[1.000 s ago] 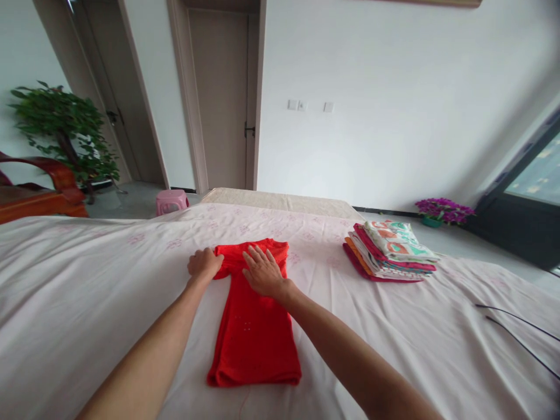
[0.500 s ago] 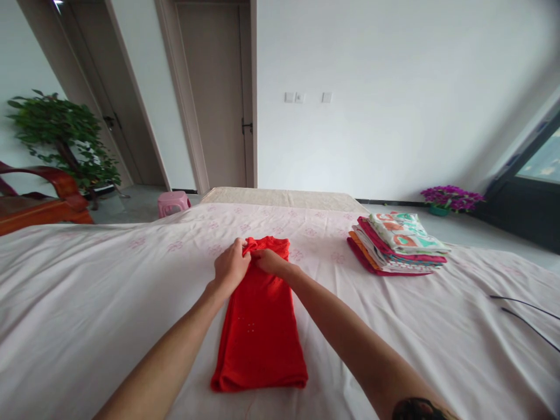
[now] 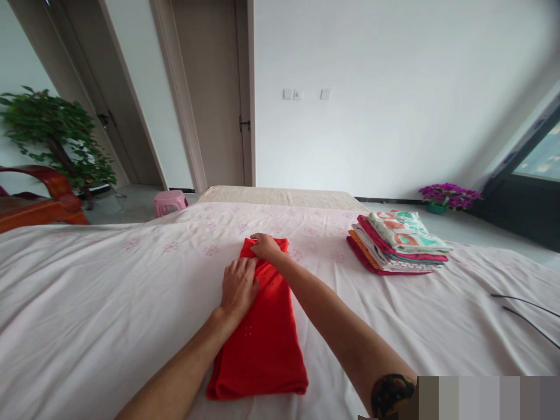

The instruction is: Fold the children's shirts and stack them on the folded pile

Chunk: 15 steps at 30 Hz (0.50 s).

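A red folded garment (image 3: 266,338) lies lengthwise before me on the bedspread, its layers stacked into a long rectangle with a few small pale dots. Whether it is a top or trousers does not show. My left hand (image 3: 240,286) rests flat on its left side, fingers extended over the upper part. Up at the far end, my right hand (image 3: 265,246) has fingers and thumb closed on the cloth near the top edge; the fingertips are partly hidden.
A pile of folded clothes (image 3: 398,245) stands to the right on the bedspread (image 3: 131,303). Black thin cords or arms (image 3: 525,303) lie at the right edge. Beyond the bed are a pink stool (image 3: 170,201), a wooden chair (image 3: 52,198), a leafy plant (image 3: 52,128) and purple flowers (image 3: 448,196).
My left hand has let go of the upper edge and moved down toward me, flattening on the garment. My right hand has shifted slightly farther away, to the top edge.
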### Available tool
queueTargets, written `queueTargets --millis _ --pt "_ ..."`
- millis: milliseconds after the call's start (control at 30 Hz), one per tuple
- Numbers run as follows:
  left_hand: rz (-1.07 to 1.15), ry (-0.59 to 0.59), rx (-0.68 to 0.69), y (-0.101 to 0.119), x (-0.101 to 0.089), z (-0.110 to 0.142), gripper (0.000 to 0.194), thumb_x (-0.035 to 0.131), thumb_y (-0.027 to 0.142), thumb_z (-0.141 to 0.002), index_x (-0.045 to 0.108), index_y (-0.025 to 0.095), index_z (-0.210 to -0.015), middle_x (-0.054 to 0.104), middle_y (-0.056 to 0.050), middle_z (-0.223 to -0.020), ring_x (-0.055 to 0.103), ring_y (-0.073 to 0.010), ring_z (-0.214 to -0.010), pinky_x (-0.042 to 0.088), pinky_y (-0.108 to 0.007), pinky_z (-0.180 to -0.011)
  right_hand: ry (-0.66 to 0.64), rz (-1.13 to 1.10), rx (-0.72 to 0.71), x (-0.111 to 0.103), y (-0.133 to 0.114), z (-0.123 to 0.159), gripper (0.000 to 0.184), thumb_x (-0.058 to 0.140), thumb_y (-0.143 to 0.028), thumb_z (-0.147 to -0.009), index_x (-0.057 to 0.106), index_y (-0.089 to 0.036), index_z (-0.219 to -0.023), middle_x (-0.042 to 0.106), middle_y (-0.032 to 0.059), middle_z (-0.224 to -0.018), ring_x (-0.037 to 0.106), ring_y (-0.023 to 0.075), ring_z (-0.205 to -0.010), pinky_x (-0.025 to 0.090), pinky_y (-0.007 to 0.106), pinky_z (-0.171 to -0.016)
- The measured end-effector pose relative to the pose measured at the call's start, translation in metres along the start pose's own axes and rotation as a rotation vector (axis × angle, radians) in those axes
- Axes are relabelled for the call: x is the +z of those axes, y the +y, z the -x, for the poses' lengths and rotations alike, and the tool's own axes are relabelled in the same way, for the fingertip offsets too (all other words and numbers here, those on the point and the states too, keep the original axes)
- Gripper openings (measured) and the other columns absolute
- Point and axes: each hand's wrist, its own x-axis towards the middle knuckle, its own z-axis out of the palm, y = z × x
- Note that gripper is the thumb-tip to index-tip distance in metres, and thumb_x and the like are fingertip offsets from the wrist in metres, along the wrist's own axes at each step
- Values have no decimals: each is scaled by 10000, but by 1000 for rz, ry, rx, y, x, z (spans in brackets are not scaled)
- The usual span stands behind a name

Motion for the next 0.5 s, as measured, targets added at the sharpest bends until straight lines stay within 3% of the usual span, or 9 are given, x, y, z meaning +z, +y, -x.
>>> queueTargets --millis 100,233,300,400,467,500 --pt "151 -51 100 -5 4 2 520 409 -10 -770 564 192 -1223 658 -75 -1110 569 -210 -1079 433 -354 -970 31 34 12 4 3 -1 553 530 -123 -779 574 -232 -1319 672 51 -1231 621 194 -1109 465 262 -896" --pt "380 -122 182 -8 -2 3 486 426 -2 -753 626 234 -1128 705 -20 -1090 611 -172 -1065 454 -312 -988 30 73 -10 0 8 3 487 513 -138 -801 614 -232 -1268 677 40 -1223 610 191 -1131 451 268 -932" --pt "485 -45 74 -11 -11 0 396 440 51 -789 650 239 -1067 717 -8 -1088 637 -158 -1038 469 -285 -979 43 91 -17 -6 8 6 472 482 -155 -833 601 -220 -1285 667 53 -1238 602 198 -1140 450 281 -938" --pt "521 119 -208 -22 -23 -8 371 400 95 -822 670 228 -1039 726 -9 -1094 656 -158 -1034 479 -286 -986 93 128 -28 -17 5 12 481 403 -164 -896 540 -211 -1354 605 84 -1323 558 218 -1198 422 331 -986" --pt "479 113 -276 -30 -26 -12 399 377 101 -834 678 226 -1064 721 -13 -1133 649 -162 -1076 466 -301 -1019 122 189 -104 -22 2 18 481 383 -194 -934 487 -219 -1403 551 92 -1386 509 227 -1254 385 361 -1034" --pt "449 76 -240 -34 -24 -12 402 373 116 -854 673 222 -1100 707 -20 -1180 630 -164 -1125 450 -310 -1047 125 229 -171 -22 2 22 487 387 -225 -952 447 -221 -1435 513 95 -1427 465 231 -1300 355 378 -1066"
